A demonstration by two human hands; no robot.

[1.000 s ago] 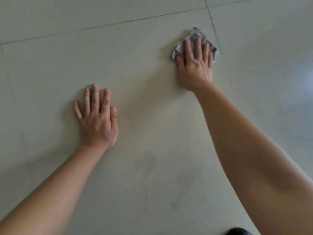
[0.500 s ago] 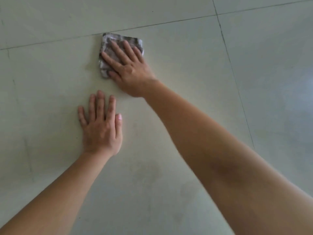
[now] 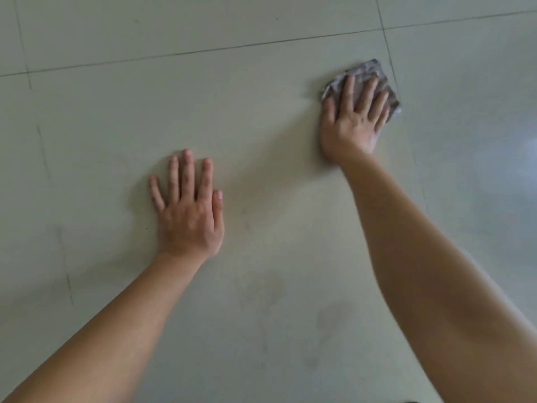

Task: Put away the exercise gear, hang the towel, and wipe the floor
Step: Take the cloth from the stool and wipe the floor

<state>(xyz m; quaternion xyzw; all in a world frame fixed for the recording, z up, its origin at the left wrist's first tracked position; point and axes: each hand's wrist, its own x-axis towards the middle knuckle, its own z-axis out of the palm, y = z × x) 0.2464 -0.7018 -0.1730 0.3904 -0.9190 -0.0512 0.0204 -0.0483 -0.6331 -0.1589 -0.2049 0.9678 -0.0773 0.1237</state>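
Cloth, grey and mottled, lay bunched flat on the floor at the far right of a large pale tile, just beside the seam where the next tile began. The right hand lay on top of it with fingers straight and spread, so the grip was apart: it pressed the cloth down rather than clamping it, and most of the cloth was hidden under the palm. It looked soft, light and limp, likely to fold or slide out from under a loose palm. Even downward pressure over its middle seemed the way to drive it, and a pinch at a free corner the way to lift it. The left hand rested flat on the same tile, well apart from the cloth, fingers straight and holding nothing, apparently propping the body. Nearer the person, faint dull smudges showed on the tile, which suggested the wiping was not finished.
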